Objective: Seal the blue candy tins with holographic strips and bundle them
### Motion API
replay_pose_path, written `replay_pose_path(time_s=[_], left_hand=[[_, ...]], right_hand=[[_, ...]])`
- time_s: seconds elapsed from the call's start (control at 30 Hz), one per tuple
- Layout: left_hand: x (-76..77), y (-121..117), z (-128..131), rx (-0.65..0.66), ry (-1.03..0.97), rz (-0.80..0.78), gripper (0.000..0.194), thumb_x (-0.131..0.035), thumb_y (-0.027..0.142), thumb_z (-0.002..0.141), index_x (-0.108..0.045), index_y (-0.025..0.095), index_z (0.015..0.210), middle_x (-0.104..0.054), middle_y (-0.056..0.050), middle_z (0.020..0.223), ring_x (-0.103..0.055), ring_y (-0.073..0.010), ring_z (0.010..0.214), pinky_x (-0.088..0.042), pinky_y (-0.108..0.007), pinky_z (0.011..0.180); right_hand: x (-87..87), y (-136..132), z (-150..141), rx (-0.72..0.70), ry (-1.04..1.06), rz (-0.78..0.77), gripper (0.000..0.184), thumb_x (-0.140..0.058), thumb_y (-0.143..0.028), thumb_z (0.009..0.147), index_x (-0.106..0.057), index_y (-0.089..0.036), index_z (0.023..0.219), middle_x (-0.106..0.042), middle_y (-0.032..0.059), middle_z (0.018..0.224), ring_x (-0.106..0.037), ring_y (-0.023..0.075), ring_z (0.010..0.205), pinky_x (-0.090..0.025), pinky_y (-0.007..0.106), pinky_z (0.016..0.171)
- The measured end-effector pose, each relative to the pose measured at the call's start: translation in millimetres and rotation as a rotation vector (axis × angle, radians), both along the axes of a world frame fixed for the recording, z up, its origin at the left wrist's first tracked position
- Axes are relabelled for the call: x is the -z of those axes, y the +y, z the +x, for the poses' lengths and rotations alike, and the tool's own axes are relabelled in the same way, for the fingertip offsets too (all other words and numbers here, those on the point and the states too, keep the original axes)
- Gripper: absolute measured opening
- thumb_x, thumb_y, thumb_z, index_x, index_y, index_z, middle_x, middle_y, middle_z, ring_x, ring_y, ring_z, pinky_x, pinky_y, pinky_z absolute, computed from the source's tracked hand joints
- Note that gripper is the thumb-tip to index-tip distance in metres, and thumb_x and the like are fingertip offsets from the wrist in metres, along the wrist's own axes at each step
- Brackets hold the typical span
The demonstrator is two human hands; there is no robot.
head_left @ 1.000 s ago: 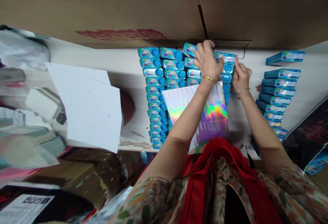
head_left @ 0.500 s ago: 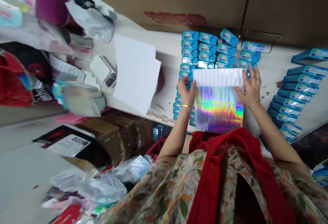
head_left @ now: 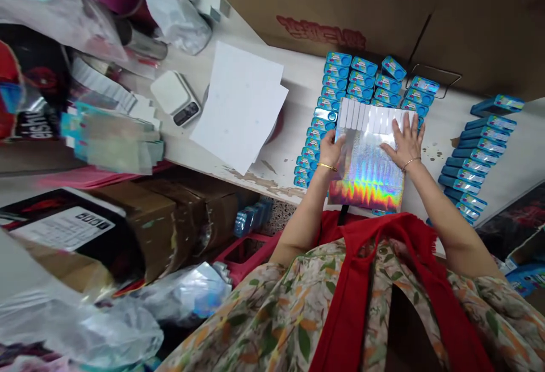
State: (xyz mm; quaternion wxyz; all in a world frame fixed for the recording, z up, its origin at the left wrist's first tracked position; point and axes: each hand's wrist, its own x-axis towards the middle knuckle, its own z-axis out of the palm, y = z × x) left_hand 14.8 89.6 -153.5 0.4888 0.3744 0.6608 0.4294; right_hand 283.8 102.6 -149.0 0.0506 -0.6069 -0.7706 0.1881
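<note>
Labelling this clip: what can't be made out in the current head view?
All head view:
- Blue containers: total count; the shiny sheet covers some.
- Their lettering: too small to read.
- Left hand: whether it grips the sheet; its curled fingers hide the contact.
- Reddish round object: what it is; white papers cover most of it.
- Large cardboard box: full extent; cut off by the top edge.
</note>
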Motion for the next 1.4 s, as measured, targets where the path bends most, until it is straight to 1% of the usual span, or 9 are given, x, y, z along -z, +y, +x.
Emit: replay_pose_path(time_s=[0.23, 0.4, 0.53, 0.77, 0.97, 1.1, 1.23, 1.3, 1.4], left_hand=[[-72.2, -1.9, 7.4, 0.264, -0.405, 0.092, 0.047, -0.078, 0.062, 0.081, -0.065, 0.023, 0.104, -0.074, -0.003, 0.101, -0.072, -0.0211, 0.097, -0.057, -0.037, 0.093], [-103.4, 1.9, -10.2, 0.339, -0.275, 0.261, 0.038, -0.072, 0.06, 0.089, -0.066, 0.023, 0.091, -0.066, 0.0, 0.082, -0.064, -0.0139, 0.075, -0.054, -0.03, 0.075], [-108.5, 6.2, -16.4, 0.231, 0.056, 0.471, 0.042, -0.076, 0.063, 0.084, -0.066, 0.023, 0.091, -0.066, -0.002, 0.093, -0.064, -0.0168, 0.092, -0.054, -0.031, 0.084], [-95.9, 9.6, -10.5, 0.226, 0.067, 0.355, 0.045, -0.074, 0.064, 0.085, -0.067, 0.02, 0.077, -0.067, 0.0, 0.072, -0.065, -0.0136, 0.07, -0.053, -0.027, 0.069], [-38.6, 16.9, -50.0, -0.06, 0.084, 0.085, 0.039, -0.084, 0.047, 0.074, -0.059, 0.019, 0.066, -0.059, 0.003, 0.064, -0.054, -0.0114, 0.06, -0.047, -0.024, 0.059], [-17.7, 14.4, -52.1, -0.045, 0.461, -0.059, 0.028, -0.074, 0.045, 0.084, -0.067, 0.018, 0.087, -0.071, -0.007, 0.082, -0.068, -0.0248, 0.086, -0.056, -0.036, 0.079], [-23.8, 13.6, -19.5, 0.262, 0.872, 0.102, 0.062, -0.068, 0.058, 0.087, -0.062, 0.02, 0.135, -0.061, -0.018, 0.145, -0.046, -0.0386, 0.145, -0.031, -0.056, 0.122], [-23.8, 17.6, 1.0, 0.54, 0.79, 0.217, 0.057, -0.055, 0.066, 0.093, -0.066, 0.022, 0.129, -0.067, -0.016, 0.138, -0.052, -0.036, 0.139, -0.023, -0.056, 0.125], [-14.4, 29.3, 15.1, 0.818, 0.586, 0.292, 0.059, -0.038, 0.071, 0.098, -0.073, 0.023, 0.094, -0.076, -0.01, 0.091, -0.068, -0.0281, 0.095, -0.04, -0.048, 0.107]], right_hand=[[-88.1, 28.8, -49.4, -0.394, 0.192, 0.095, 0.103, -0.048, -0.088, 0.083, -0.036, -0.025, 0.163, -0.038, 0.0136, 0.169, -0.029, 0.0437, 0.157, -0.007, 0.07, 0.128], [-122.8, 35.0, -66.7, -0.438, 0.359, -0.096, 0.083, -0.057, -0.078, 0.087, -0.059, -0.019, 0.145, -0.074, 0.0144, 0.125, -0.068, 0.0327, 0.113, -0.048, 0.046, 0.103], [-127.7, 32.6, -73.8, -0.365, 0.607, -0.292, 0.055, -0.054, -0.066, 0.095, -0.073, -0.016, 0.11, -0.071, 0.0045, 0.084, -0.06, 0.0181, 0.074, -0.042, 0.029, 0.069], [-120.5, 40.4, -70.1, -0.35, 0.766, -0.581, 0.058, -0.056, -0.07, 0.091, -0.046, -0.021, 0.062, -0.034, -0.0065, 0.056, -0.032, 0.0081, 0.056, -0.026, 0.026, 0.056], [-88.4, 45.2, -7.6, -0.225, 0.69, -0.874, 0.059, -0.07, -0.072, 0.079, -0.046, -0.021, 0.059, -0.037, -0.0069, 0.053, -0.031, 0.0071, 0.052, -0.025, 0.026, 0.052], [-55.7, 36.6, 7.1, 0.043, 0.668, -0.834, 0.047, -0.072, -0.061, 0.079, -0.051, -0.022, 0.064, -0.05, -0.0037, 0.055, -0.045, 0.0108, 0.052, -0.035, 0.027, 0.054], [-37.2, 28.8, -8.0, 0.115, 0.661, -0.629, 0.039, -0.068, -0.054, 0.081, -0.052, -0.022, 0.066, -0.051, -0.0032, 0.055, -0.049, 0.013, 0.055, -0.038, 0.028, 0.057], [-36.2, 26.9, -15.5, 0.045, 0.678, -0.524, 0.041, -0.065, -0.056, 0.082, -0.053, -0.021, 0.065, -0.044, -0.0053, 0.054, -0.041, 0.0111, 0.056, -0.034, 0.028, 0.058], [-38.9, 23.7, -17.0, 0.038, 0.716, -0.472, 0.047, -0.061, -0.063, 0.084, -0.053, -0.021, 0.064, -0.041, -0.0057, 0.053, -0.037, 0.0105, 0.054, -0.03, 0.028, 0.055]])
